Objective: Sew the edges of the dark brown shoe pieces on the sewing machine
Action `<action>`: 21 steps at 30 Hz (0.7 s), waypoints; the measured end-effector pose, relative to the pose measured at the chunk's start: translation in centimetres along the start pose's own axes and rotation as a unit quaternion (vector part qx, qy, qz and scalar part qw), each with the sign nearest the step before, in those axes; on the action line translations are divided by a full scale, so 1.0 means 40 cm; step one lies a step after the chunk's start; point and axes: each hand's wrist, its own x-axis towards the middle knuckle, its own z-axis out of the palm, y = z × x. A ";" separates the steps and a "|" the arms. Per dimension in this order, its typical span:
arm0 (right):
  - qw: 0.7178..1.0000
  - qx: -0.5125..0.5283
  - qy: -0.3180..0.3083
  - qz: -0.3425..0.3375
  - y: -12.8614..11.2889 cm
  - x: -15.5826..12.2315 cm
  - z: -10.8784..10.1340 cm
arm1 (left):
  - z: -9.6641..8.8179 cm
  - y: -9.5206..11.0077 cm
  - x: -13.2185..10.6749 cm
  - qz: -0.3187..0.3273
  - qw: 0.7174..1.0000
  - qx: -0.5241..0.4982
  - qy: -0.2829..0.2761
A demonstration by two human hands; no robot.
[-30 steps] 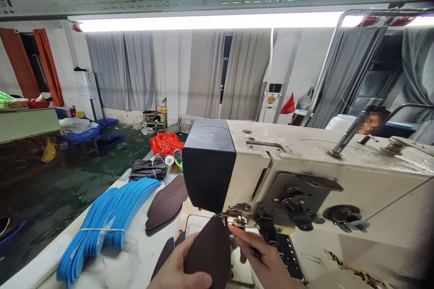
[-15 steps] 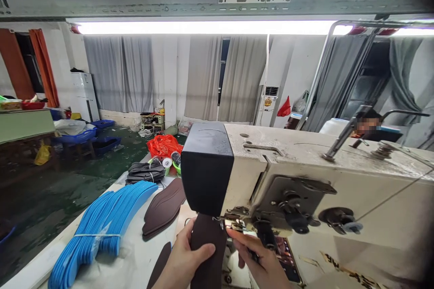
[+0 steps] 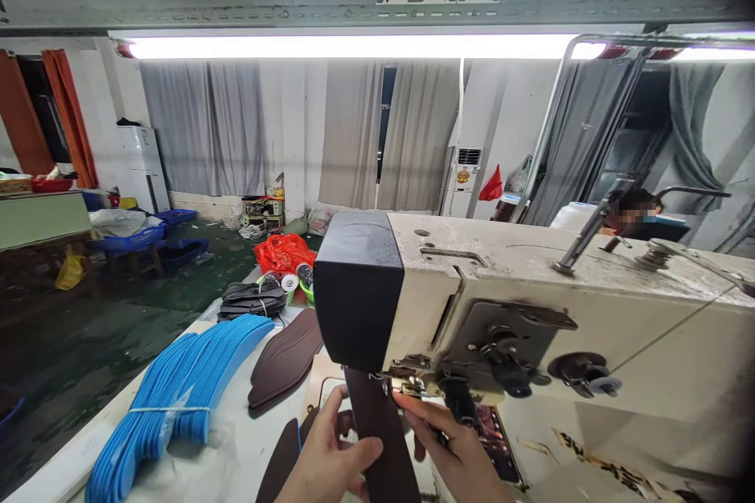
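A dark brown insole-shaped piece (image 3: pixel 381 440) stands on edge under the head of a cream sewing machine (image 3: pixel 531 306), its top at the needle area. My left hand (image 3: pixel 330 460) grips the piece from the left, thumb pressed across its face. My right hand (image 3: pixel 457 452) is closed on the piece's right edge just below the presser foot, fingers pinched. Both hands are cut off by the bottom of the view.
A banded stack of blue insoles (image 3: pixel 177 397) lies at the left of the white table (image 3: pixel 241 456). Brown insoles (image 3: pixel 286 361) lie beside it, with dark pieces (image 3: pixel 253 300), thread spools and a red bag (image 3: pixel 283 251) behind. A person sits behind the machine at right.
The brown piece has turned from showing its broad face to standing narrow and edge-on under the needle. My left hand shifted its grip down and right; my right hand stayed by the presser foot.
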 end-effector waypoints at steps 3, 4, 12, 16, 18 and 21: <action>1.000 -0.012 0.002 0.008 0.005 -0.001 0.002 | -0.012 0.027 -0.006 -0.021 0.999 0.004 -0.028; 1.000 -0.015 0.002 0.010 0.005 -0.002 0.002 | -0.014 0.036 -0.008 -0.024 0.999 0.003 -0.032; 0.999 -0.012 -0.031 0.016 -0.003 0.000 -0.003 | -0.031 0.065 0.030 -0.005 0.999 0.018 -0.029; 0.999 -0.014 -0.026 0.029 -0.006 0.001 -0.001 | -0.044 0.054 0.074 0.005 1.000 0.020 -0.017; 0.999 -0.017 -0.019 0.041 -0.008 0.000 0.001 | -0.040 0.047 0.083 0.021 1.000 0.005 0.010; 0.998 -0.005 -0.022 0.054 -0.012 -0.002 0.003 | -0.023 0.029 0.081 0.053 0.997 -0.036 0.046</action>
